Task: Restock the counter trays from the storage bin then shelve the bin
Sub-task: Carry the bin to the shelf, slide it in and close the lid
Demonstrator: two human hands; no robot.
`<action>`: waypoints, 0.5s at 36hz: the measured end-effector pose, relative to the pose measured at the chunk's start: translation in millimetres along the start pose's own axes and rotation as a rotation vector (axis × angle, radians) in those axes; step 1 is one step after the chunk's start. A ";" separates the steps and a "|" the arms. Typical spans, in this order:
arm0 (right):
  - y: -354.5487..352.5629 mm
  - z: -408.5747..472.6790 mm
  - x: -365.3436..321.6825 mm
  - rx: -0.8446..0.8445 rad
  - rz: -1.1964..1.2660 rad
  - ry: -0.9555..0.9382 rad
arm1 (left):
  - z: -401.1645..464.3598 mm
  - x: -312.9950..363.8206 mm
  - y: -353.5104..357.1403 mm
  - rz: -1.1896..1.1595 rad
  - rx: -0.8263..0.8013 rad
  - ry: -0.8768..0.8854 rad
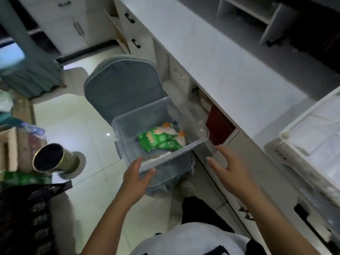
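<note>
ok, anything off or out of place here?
The metal cylinder at left leans sharply instead of standing upright. The clear bin sits on a chair, green packets still inside, held only by the left hand.

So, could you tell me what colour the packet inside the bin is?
Green with white and orange, in the head view: packet.

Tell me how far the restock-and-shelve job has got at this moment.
Looks done or nearly so: the clear plastic storage bin holds only a few green-and-white packets. In hand: the left hand grips the bin's near rim, the bin resting on a blue cushioned chair; the right hand is open beside it, not touching. Left: shelving the bin, perhaps into the open compartments under the white counter. Tray contents are unclear.
</note>
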State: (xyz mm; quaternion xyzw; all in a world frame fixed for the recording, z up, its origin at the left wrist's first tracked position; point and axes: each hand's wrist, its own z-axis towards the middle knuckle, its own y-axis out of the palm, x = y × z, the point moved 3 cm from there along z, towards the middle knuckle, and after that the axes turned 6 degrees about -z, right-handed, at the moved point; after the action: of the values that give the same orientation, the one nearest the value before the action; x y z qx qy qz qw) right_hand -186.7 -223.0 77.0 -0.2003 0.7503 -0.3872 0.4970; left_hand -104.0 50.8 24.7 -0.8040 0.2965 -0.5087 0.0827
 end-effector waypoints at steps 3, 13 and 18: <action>9.1 46.1 1.9 -0.073 0.031 -0.048 | 17.7 -5.1 -12.0 0.001 0.077 -0.134; 57.0 184.6 32.9 -0.256 0.055 0.097 | 87.8 -25.9 -26.4 -0.089 0.222 -0.413; 94.3 234.5 45.3 -0.322 0.030 0.186 | 126.7 -58.1 -29.8 -0.219 0.269 -0.533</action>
State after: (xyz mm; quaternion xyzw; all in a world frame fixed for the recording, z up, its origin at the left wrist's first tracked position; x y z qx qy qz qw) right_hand 13.2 -285.1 -71.8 -0.2292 0.8482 -0.2716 0.3926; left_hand -0.3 86.2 -66.4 -0.9179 0.1063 -0.3207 0.2079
